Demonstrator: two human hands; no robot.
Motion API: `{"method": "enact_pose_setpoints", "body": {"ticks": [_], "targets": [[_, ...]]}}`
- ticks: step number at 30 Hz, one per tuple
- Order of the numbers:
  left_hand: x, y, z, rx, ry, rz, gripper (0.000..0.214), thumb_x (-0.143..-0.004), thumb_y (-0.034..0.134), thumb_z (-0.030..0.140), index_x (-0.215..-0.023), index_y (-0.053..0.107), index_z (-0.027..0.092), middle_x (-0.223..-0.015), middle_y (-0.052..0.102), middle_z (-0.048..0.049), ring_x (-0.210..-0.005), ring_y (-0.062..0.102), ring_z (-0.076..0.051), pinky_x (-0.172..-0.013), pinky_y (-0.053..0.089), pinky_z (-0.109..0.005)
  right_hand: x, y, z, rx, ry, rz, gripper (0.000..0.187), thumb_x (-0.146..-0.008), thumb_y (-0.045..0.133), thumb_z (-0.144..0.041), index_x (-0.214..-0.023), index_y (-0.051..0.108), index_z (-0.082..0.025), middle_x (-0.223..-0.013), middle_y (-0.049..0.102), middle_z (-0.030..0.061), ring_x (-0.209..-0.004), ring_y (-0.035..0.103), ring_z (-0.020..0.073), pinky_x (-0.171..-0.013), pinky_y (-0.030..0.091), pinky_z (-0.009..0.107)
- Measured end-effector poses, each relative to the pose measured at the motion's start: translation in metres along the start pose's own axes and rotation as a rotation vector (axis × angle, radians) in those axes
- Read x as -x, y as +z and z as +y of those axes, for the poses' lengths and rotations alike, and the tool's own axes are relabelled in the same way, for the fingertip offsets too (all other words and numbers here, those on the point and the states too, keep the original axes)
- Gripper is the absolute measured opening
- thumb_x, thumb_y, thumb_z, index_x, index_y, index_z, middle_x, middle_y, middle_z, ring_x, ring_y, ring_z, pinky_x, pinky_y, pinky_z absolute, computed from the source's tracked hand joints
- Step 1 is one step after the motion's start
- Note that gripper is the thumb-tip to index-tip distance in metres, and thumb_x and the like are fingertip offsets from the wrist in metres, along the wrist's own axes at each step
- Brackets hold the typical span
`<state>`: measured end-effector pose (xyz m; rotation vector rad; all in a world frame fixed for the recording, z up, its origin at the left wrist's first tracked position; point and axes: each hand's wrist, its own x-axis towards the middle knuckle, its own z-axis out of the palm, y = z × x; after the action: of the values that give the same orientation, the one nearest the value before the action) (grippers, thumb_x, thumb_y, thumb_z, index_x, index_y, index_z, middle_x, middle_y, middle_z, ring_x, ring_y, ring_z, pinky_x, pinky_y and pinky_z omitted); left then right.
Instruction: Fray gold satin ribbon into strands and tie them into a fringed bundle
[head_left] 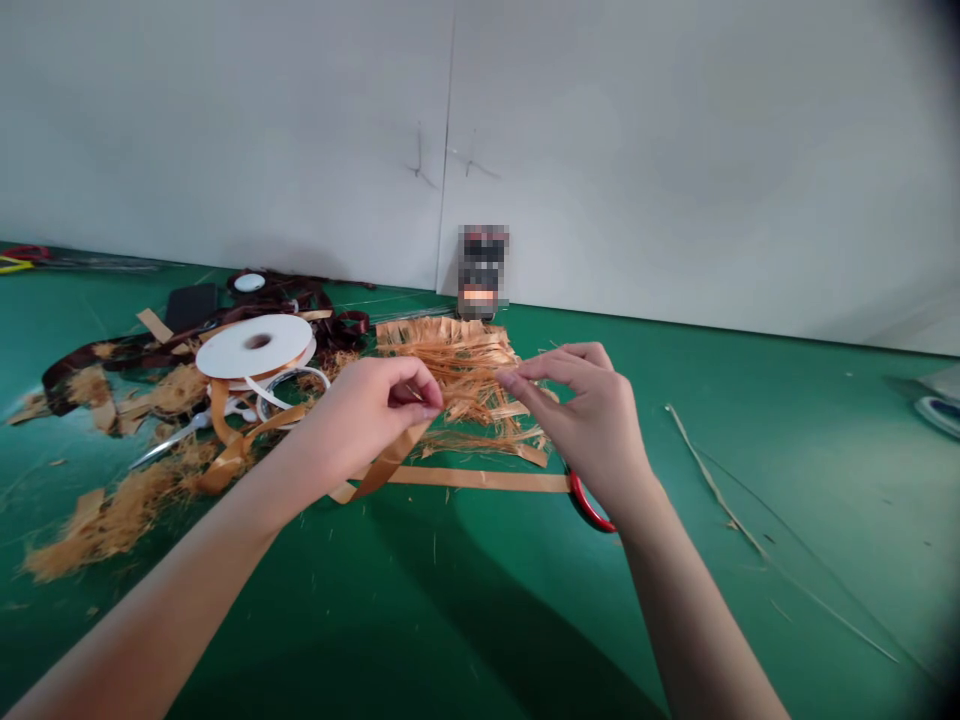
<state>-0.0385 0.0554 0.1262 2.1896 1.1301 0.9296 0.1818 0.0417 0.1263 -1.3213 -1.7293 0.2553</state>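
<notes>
My left hand [375,405] is closed in a pinch on a strip of orange ribbon [390,462] that hangs down to the green table. My right hand [592,420] pinches thin frayed threads at the ribbon's upper end, fingertips close to the left hand's. Behind both hands lies a pile of frayed orange ribbon pieces [465,375]. A flat orange ribbon strip [480,480] lies on the table below the hands. A red-handled tool [589,508], likely scissors, shows partly under my right wrist.
A white ribbon spool [255,347] with loose orange ribbon sits at left, among dark brown ribbon [120,352] and orange fray scraps [97,525]. Metal scissors [176,438] lie by the spool. A long thin strand [712,485] lies at right. A white wall stands behind.
</notes>
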Motion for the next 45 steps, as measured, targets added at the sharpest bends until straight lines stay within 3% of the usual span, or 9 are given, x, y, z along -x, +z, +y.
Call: {"method": "enact_pose_setpoints", "body": {"ticks": [9, 14, 18, 23, 30, 36, 40, 41, 45], "targets": [[0.001, -0.004, -0.011, -0.208, -0.015, 0.155, 0.017, -0.072, 0.06, 0.009, -0.062, 0.063, 0.022, -0.055, 0.068, 0.003, -0.045, 0.061, -0.013, -0.041, 0.041, -0.021, -0.001, -0.016, -0.009, -0.466, 0.372, -0.248, 0.018, -0.075, 0.071, -0.033, -0.061, 0.072, -0.022, -0.076, 0.069, 0.0032, -0.083, 0.064, 0.0202, -0.08, 0.048, 0.039], [0.005, 0.003, -0.017, -0.195, -0.037, 0.117, 0.017, -0.07, 0.056, 0.008, -0.06, 0.063, 0.021, -0.054, 0.067, 0.0018, -0.044, 0.059, -0.013, -0.042, 0.039, -0.022, -0.004, -0.02, -0.013, -0.825, 0.41, -0.228, 0.026, -0.085, 0.062, -0.03, -0.06, 0.064, -0.022, -0.096, 0.073, 0.0031, -0.111, 0.061, 0.0215, -0.103, 0.043, 0.04], [0.006, -0.001, -0.008, -0.211, -0.164, 0.042, 0.016, -0.071, 0.053, 0.011, -0.064, 0.063, 0.02, -0.062, 0.07, 0.0006, -0.051, 0.062, -0.014, -0.049, 0.042, -0.023, -0.007, -0.028, -0.017, -1.127, 0.516, -0.394, 0.03, -0.091, 0.052, -0.036, -0.065, 0.059, -0.022, -0.105, 0.071, 0.0047, -0.1, 0.066, 0.0184, -0.094, 0.051, 0.036], [0.001, -0.006, 0.013, -0.179, -0.357, -0.057, 0.012, -0.079, 0.057, 0.021, -0.072, 0.066, 0.021, -0.073, 0.073, 0.0004, -0.064, 0.064, -0.015, -0.062, 0.046, -0.025, -0.004, -0.029, -0.016, -0.839, 0.67, -0.624, 0.021, -0.083, 0.064, -0.035, -0.071, 0.063, -0.018, -0.07, 0.059, 0.0, -0.057, 0.05, 0.0083, -0.062, 0.044, 0.026], [-0.009, -0.005, 0.018, -0.151, -0.42, 0.031, 0.013, -0.079, 0.058, 0.021, -0.079, 0.071, 0.022, -0.081, 0.075, -0.0011, -0.072, 0.066, -0.018, -0.066, 0.047, -0.027, -0.003, -0.026, -0.018, -0.554, 0.629, -0.892, 0.04, -0.082, 0.064, -0.044, -0.056, 0.048, -0.018, -0.051, 0.042, -0.0071, -0.047, 0.024, 0.0055, -0.05, 0.023, 0.026], [-0.016, 0.003, 0.011, -0.233, -0.36, 0.004, 0.018, -0.077, 0.056, 0.02, -0.08, 0.073, 0.019, -0.078, 0.076, -0.0047, -0.074, 0.067, -0.02, -0.07, 0.048, -0.031, -0.003, -0.034, -0.025, -0.751, 0.485, -0.733, 0.045, -0.082, 0.066, -0.042, -0.053, 0.04, -0.019, -0.051, 0.034, -0.0072, -0.05, 0.026, 0.0062, -0.049, 0.021, 0.026], [-0.014, 0.007, 0.009, -0.244, -0.303, -0.096, 0.024, -0.078, 0.052, 0.02, -0.079, 0.075, 0.02, -0.081, 0.076, -0.0057, -0.076, 0.068, -0.022, -0.072, 0.048, -0.033, -0.002, -0.034, -0.025, -0.897, 0.387, -0.536, 0.023, -0.086, 0.059, -0.037, -0.07, 0.063, -0.021, -0.071, 0.064, -0.0006, -0.054, 0.04, 0.0085, -0.056, 0.037, 0.027], [-0.013, 0.007, 0.009, -0.233, -0.299, -0.123, 0.024, -0.078, 0.051, 0.02, -0.079, 0.075, 0.021, -0.082, 0.076, -0.0052, -0.077, 0.068, -0.022, -0.072, 0.048, -0.033, -0.002, -0.032, -0.024, -0.862, 0.361, -0.5, 0.015, -0.087, 0.059, -0.034, -0.087, 0.068, -0.022, -0.087, 0.07, 0.0013, -0.058, 0.046, 0.0095, -0.061, 0.042, 0.029], [-0.01, 0.004, 0.016, -0.149, -0.327, -0.213, 0.022, -0.076, 0.054, 0.022, -0.08, 0.075, 0.023, -0.081, 0.076, -0.0034, -0.076, 0.069, -0.022, -0.068, 0.047, -0.03, -0.001, -0.018, -0.008, -0.349, 0.134, -0.347, 0.054, -0.077, 0.063, -0.012, -0.13, 0.057, -0.025, -0.136, 0.058, 0.0027, -0.1, 0.058, 0.0204, -0.089, 0.049, 0.04]]}}
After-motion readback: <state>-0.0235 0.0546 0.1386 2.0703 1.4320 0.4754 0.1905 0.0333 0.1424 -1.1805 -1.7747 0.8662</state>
